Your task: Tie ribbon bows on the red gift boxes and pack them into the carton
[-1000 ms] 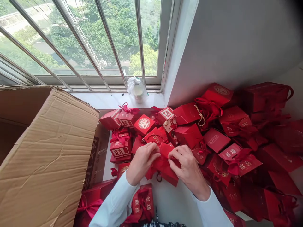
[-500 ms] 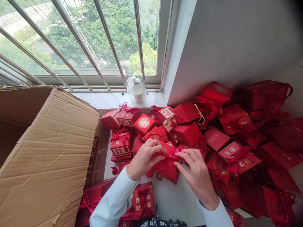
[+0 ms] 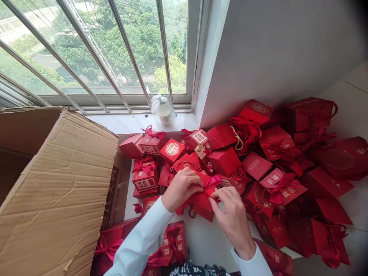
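Note:
A red gift box (image 3: 202, 205) with a crimson ribbon (image 3: 213, 181) at its top is between my two hands, at the middle of the view. My left hand (image 3: 183, 188) is on the box's left side, its fingers pinched on the ribbon near the knot. On the right, my right hand (image 3: 230, 211) has thumb and fingertips pressed together at the ribbon's right part. The fingers cover some of the knot. A small dark ring of cord hangs below the box.
Many red boxes (image 3: 257, 166) with ribbons are piled behind and to the right. A large open cardboard carton (image 3: 63, 172) stands at left. On the windowsill (image 3: 132, 122) sits a jar in a plastic bag (image 3: 164, 111). A grey wall (image 3: 258, 57) rises at right.
My right hand has shifted slightly left and down, its fingertips closer together at the ribbon. A ribbon loop now shows more clearly above the fingers. The whole view has shifted slightly.

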Demonstrator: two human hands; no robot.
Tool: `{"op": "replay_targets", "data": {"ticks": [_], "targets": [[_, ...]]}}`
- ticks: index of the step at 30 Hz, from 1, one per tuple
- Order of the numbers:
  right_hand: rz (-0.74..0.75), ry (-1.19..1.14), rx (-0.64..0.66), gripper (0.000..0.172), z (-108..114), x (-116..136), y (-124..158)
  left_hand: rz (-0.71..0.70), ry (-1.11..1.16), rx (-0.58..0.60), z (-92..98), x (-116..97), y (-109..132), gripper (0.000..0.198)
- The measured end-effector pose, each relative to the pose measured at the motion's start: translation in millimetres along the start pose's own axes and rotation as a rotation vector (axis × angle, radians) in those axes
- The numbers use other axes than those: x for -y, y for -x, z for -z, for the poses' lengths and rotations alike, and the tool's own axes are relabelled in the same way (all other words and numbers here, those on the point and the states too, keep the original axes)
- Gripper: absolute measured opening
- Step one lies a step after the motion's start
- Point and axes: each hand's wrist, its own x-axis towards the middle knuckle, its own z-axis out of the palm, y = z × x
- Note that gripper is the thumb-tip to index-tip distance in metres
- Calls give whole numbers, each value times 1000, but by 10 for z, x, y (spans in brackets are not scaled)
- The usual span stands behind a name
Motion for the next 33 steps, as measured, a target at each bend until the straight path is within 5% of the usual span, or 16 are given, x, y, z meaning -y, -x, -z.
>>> {"op": "replay_targets", "data": {"ticks": [4,8,16,28,30,33], "targets": [[95,83,-91,31,-17,86,3,-13,30,41,29,-3,-47,11],[259,123,-124,18,-136,202,-5,-36,32,59,46,-12,-82,12],[319,35,-264,19,-321,191,98,-78,49,26,21,20,-69,13],[344,-20,-128,18,-295,266,131,-87,62,3,21,56,-48,19],[256,-96,-176,15,-227,233,126,-93,57,5,30,39,-45,18],[-134,-179,-334,24,-115,107,41,-99,45,16,44,9,-43,15]]}}
